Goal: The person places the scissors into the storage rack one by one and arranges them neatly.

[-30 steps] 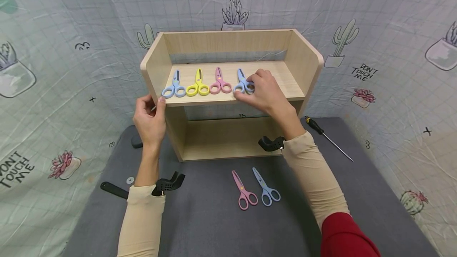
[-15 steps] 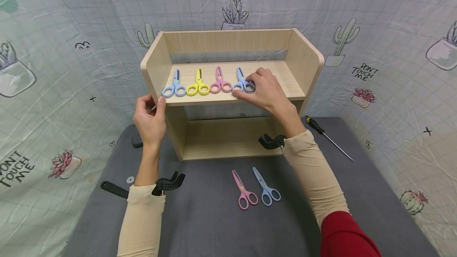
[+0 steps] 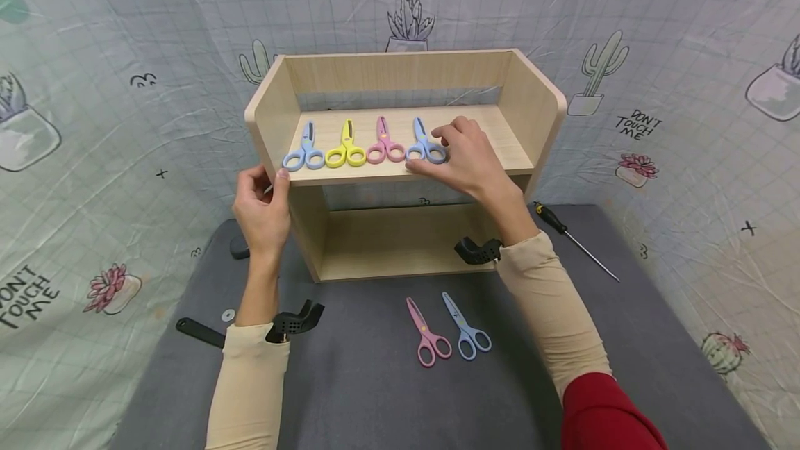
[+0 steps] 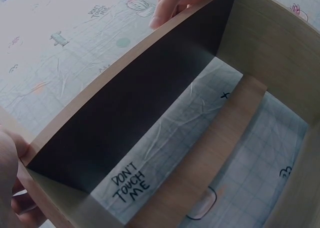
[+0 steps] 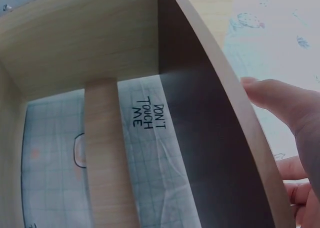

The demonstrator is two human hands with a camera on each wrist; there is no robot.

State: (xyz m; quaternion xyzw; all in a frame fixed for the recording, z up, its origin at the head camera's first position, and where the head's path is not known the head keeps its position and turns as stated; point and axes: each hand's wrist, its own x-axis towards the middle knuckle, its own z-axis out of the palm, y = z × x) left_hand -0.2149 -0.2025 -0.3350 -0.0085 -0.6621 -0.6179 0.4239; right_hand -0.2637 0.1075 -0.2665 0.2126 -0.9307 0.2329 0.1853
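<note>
On the upper board of a small wooden shelf unit (image 3: 400,175) lies a row of child-size scissors: light-blue scissors (image 3: 305,156) at the left end, then yellow scissors (image 3: 346,153), pink scissors (image 3: 384,151) and a second light-blue pair (image 3: 417,151). My left hand (image 3: 262,210) grips the unit's left front corner, thumb on the front edge and fingers by the outer side. Around the right-end blue pair, my right hand (image 3: 471,162) is spread, thumb at the board's front edge and fingertips beside the handles. Both wrist views show the unit's underside, scissors hidden; the right thumb (image 5: 265,90) meets the board's edge.
On the grey table (image 3: 350,394) before the unit lie more pink scissors (image 3: 428,339) and blue scissors (image 3: 465,332). A screwdriver (image 3: 571,238) lies at right. At left are a black handle (image 3: 198,330), a small washer-like disc (image 3: 228,315) and a dark round object (image 3: 239,247).
The right-end blue scissors have shifted slightly left, in line with the others, and my right fingers have eased off their handles. My left hand stays at the corner.
</note>
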